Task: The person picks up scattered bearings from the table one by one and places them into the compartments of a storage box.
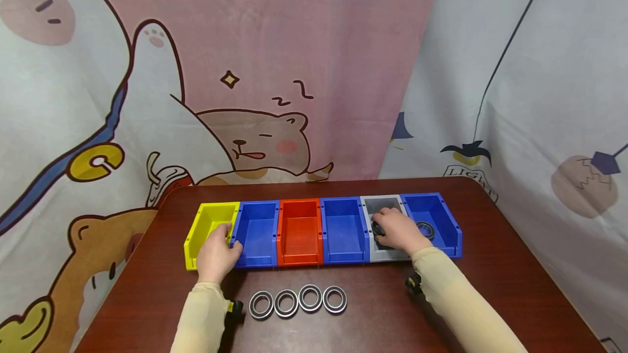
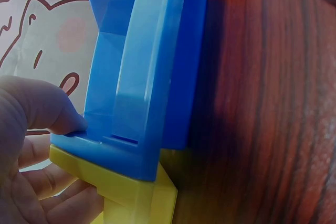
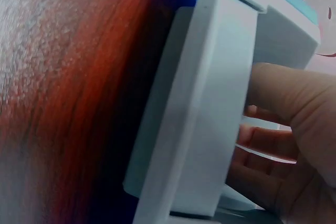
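My left hand (image 1: 217,254) pinches the adjoining side walls of the yellow bin (image 1: 191,249) and the blue bin (image 1: 256,260) beside it. In the left wrist view, the thumb lies on the blue bin's edge (image 2: 139,153) while the other fingers reach down the yellow side. At the grey bin (image 1: 387,256), my right hand (image 1: 398,230) dips inside with a ball bearing (image 1: 377,229) in its fingers, partly covered by them. The right wrist view shows curled fingers (image 3: 268,142) behind the grey front lip, which hides their tips.
Several ball bearings (image 1: 286,303) lie in a row on the brown table (image 1: 378,320), in front of the bins. Another bearing (image 1: 425,229) sits in the rightmost blue bin (image 1: 448,233). A red bin (image 1: 300,259) and a blue bin (image 1: 345,257) stand mid-row. A printed curtain (image 1: 343,70) hangs behind.
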Tool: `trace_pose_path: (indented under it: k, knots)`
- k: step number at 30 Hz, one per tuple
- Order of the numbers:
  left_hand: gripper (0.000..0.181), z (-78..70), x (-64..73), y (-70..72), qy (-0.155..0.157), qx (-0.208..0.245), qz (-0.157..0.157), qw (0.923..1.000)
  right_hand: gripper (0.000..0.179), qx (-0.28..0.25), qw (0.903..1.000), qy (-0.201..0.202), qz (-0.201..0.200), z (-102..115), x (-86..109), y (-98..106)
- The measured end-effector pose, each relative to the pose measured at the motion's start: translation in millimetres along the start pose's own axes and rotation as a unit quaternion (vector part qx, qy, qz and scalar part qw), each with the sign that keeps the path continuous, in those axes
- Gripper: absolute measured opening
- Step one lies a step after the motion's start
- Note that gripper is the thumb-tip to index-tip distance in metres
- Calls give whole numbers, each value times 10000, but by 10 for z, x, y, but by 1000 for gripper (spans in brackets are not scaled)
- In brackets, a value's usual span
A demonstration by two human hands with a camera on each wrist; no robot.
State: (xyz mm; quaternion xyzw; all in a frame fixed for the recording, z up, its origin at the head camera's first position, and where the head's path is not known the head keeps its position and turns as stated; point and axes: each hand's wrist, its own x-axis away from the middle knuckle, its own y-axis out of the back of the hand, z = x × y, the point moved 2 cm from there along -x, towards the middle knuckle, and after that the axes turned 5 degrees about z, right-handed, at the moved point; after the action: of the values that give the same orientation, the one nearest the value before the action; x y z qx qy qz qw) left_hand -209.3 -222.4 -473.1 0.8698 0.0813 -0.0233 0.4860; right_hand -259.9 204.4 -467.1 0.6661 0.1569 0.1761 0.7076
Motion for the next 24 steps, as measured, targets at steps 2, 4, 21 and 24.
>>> trace_pose_path:
  k: [2, 4, 21, 24]
  knots:
    - [55, -1, -2, 0, -8, 2, 2, 10000, 40, 59, 10000, -15, 60, 5, -15, -22]
    - [55, 0, -2, 1, 2, 6, 19, 10000, 41, 127, 9999, -10, 86, 11, -28, -40]
    - [55, -5, 6, 2, 14, 4, 44, 10000, 36, 268, 9983, -345, 373, 28, -97, -137]
    - [55, -3, 8, 6, 25, 12, 38, 10000, 35, 262, 9984, -366, 348, 46, -95, -129]
